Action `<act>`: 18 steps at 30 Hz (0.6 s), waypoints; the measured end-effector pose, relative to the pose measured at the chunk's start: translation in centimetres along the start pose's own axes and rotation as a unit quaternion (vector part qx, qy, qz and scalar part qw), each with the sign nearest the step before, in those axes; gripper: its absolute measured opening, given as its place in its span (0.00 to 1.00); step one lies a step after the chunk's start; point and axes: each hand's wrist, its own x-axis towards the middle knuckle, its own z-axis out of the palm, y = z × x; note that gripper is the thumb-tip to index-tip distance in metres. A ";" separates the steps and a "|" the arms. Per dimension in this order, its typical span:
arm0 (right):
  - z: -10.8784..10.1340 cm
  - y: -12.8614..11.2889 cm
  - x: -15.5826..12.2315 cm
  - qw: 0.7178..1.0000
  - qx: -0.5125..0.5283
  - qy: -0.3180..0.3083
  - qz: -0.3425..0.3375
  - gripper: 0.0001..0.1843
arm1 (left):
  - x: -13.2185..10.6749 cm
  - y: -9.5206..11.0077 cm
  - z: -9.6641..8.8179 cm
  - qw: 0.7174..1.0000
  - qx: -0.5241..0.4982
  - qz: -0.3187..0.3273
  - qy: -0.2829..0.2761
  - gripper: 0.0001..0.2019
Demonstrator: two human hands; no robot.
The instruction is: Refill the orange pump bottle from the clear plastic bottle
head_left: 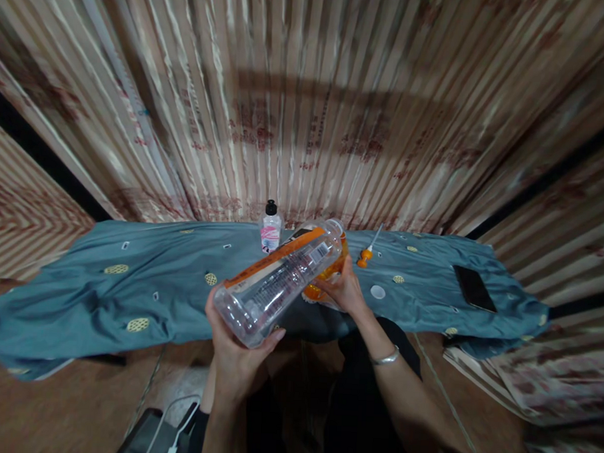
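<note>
A large clear plastic bottle (279, 289) with an orange-edged label lies tilted in the air, its neck up to the right. My left hand (236, 347) is closed around its base from below. Behind the bottle's neck end, partly hidden, is an orange see-through bottle (315, 292). My right hand (346, 288) is closed on its right side, thumb reaching across its front. An orange pump top (365, 257) with a pale tube lies on the cloth to the right. Close by is a white round disc (378, 292) that looks like a cap.
A small clear bottle (270, 235) with a black cap and pink label stands at the back. A dark phone-like slab (474, 288) lies at the right. The blue patterned cloth (93, 297) covers a narrow table against a striped curtain (306, 120). White cable (175, 441) hangs lower left.
</note>
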 end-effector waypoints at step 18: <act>0.3 0.1 0.1 1.000 0.005 0.000 0.013 0.58 | 0.3 -0.8 -1.2 0.997 0.075 0.032 0.012 0.61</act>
